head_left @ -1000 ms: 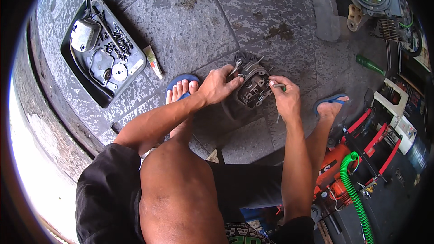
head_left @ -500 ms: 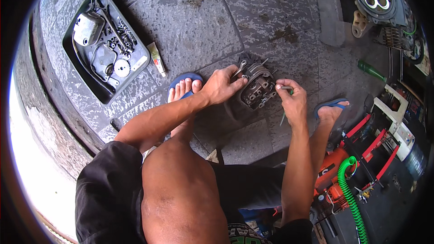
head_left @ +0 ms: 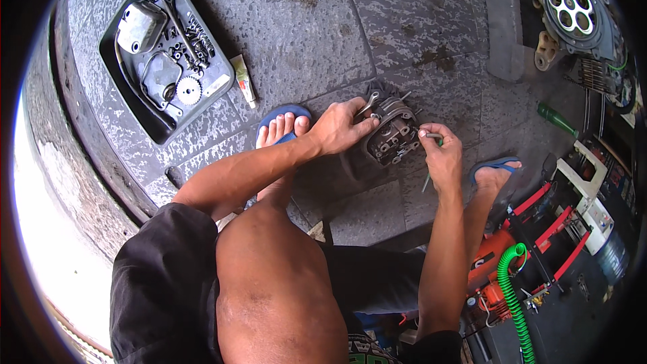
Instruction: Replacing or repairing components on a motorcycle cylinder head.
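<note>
Grey, mottled stone-tile floor [head_left: 313, 37], stained in places, fills the centre of a workshop view. Mid-frame, a dark metal engine part [head_left: 394, 138] rests on it. The left hand [head_left: 344, 126] has bent fingers against its left edge, beside a ring-ended metal piece [head_left: 373, 99]; whether they grip that piece cannot be told. The right hand [head_left: 443, 154], at its right, pinches a thin greenish tool [head_left: 434, 136] between thumb and fingertips. Upper left, a black tray [head_left: 207, 100] of parts bears a pale label [head_left: 217, 85], near a printed tube [head_left: 244, 81]. Lower right, a green coiled hose [head_left: 510, 290] hangs by a red machine [head_left: 490, 259] with white lettering.
</note>
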### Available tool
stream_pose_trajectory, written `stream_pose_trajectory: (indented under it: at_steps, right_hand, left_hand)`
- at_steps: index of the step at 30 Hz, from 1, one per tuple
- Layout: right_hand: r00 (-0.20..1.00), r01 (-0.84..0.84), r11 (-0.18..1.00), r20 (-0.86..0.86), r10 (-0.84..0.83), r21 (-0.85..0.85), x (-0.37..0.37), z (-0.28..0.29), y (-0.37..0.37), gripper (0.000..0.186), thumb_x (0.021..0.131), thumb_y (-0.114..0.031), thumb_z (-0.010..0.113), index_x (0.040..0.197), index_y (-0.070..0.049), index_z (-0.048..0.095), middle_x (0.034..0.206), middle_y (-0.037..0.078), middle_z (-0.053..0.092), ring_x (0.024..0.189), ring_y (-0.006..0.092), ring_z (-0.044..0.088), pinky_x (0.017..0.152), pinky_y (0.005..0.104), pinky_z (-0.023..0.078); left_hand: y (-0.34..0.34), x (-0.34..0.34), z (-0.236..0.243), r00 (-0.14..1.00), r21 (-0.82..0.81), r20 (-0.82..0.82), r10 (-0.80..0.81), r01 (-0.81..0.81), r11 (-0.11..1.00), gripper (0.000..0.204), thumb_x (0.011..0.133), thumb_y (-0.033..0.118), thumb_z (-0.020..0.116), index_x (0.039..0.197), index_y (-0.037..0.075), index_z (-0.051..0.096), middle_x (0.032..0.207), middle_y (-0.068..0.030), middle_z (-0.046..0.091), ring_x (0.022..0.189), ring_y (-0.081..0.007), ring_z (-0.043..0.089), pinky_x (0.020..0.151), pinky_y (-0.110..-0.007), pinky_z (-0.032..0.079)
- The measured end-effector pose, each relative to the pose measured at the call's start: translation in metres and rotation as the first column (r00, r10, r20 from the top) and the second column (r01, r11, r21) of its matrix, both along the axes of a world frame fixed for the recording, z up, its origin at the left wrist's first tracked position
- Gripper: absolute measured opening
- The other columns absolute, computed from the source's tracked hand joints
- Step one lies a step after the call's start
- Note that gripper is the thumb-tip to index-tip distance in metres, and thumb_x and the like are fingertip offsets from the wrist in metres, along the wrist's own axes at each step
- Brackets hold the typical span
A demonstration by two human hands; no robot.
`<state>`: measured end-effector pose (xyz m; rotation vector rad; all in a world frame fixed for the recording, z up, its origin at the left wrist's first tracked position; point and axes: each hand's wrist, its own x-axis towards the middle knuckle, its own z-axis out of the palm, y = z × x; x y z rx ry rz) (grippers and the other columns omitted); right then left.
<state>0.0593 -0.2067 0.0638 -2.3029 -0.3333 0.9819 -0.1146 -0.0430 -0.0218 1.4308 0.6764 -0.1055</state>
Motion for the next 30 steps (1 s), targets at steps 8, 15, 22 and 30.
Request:
stream_pose_trajectory:
  at_steps: [8,15,22,30]
  right_hand:
    - [0.996,0.069,0.996,-0.045,-0.071,-0.051,0.0006,0.0115,0.0011,0.014,0.092,-0.006,0.069,0.104,0.001,0.071,0.090,0.003,0.069,0.083,0.0083,0.059,0.078,0.0237,0.047]
    - [1.000,-0.005,1.000,0.001,0.005,0.017,-0.0060,0.0065,0.0079,0.016,0.091,-0.006,0.070,0.105,0.002,0.071,0.093,0.004,0.070,0.085,0.0093,0.060,0.080,0.0248,0.048]
    - [0.996,-0.076,0.997,0.040,0.076,-0.015,-0.0044,0.0054,0.0097,0.017,0.091,-0.006,0.070,0.106,0.002,0.071,0.093,0.004,0.070,0.086,0.0105,0.061,0.081,0.0262,0.048]
    - [0.997,-0.069,0.997,0.033,0.070,-0.016,-0.0040,0.0042,0.0095,0.016,0.091,-0.007,0.070,0.104,0.002,0.071,0.090,0.003,0.070,0.083,0.0085,0.059,0.077,0.0245,0.047]
  left_hand:
    - [0.0031,-0.0010,0.0034,1.000,-0.011,-0.016,-0.002,0.002,1.000,0.035,0.092,0.034,0.068,0.102,0.000,0.064,0.069,-0.0192,0.064,0.067,-0.0316,0.066,0.064,-0.043,0.048]
    - [0.0020,-0.0001,0.0018,1.000,-0.015,-0.023,-0.013,0.013,1.000,0.035,0.091,0.034,0.069,0.102,0.000,0.064,0.068,-0.0182,0.063,0.067,-0.0308,0.066,0.063,-0.043,0.048]
    - [0.0032,-0.0003,0.0039,1.000,-0.006,-0.024,-0.011,0.011,1.000,0.035,0.091,0.033,0.069,0.102,0.000,0.064,0.069,-0.0197,0.063,0.067,-0.0319,0.066,0.063,-0.043,0.049]
    - [0.0030,0.0001,0.0036,0.999,-0.023,-0.036,-0.021,0.021,1.000,0.035,0.091,0.033,0.069,0.102,0.000,0.064,0.071,-0.0206,0.064,0.069,-0.0333,0.067,0.065,-0.044,0.049]
